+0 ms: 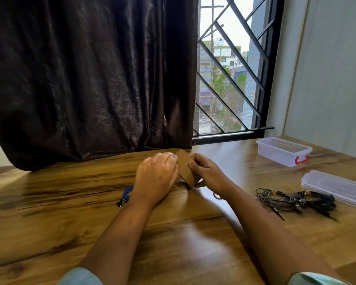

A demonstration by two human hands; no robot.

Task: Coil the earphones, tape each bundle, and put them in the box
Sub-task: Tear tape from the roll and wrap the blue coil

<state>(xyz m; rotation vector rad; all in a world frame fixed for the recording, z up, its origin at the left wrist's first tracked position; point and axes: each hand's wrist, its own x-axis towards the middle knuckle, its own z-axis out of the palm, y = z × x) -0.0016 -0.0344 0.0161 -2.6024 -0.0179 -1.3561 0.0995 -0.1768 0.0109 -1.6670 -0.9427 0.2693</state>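
Observation:
Both hands hold a roll of brown tape [187,169] upright over the middle of the wooden table [49,202]. My left hand [155,177] covers its left side with fingers curled on it. My right hand [209,173] grips its right side, thumb pressed on the tape's outer face. A coiled blue earphone [126,194] lies just left of my left wrist, its plug pointing toward me. A tangled pile of black earphones [296,200] lies to the right. The clear plastic box [284,151] with a red latch stands open at the back right.
The box's clear lid [335,187] lies flat at the right edge, beside the black earphones. A small orange-red item [216,195] peeks out under my right wrist. A dark curtain [90,79] hangs onto the table's far edge; a barred window [230,79] is behind.

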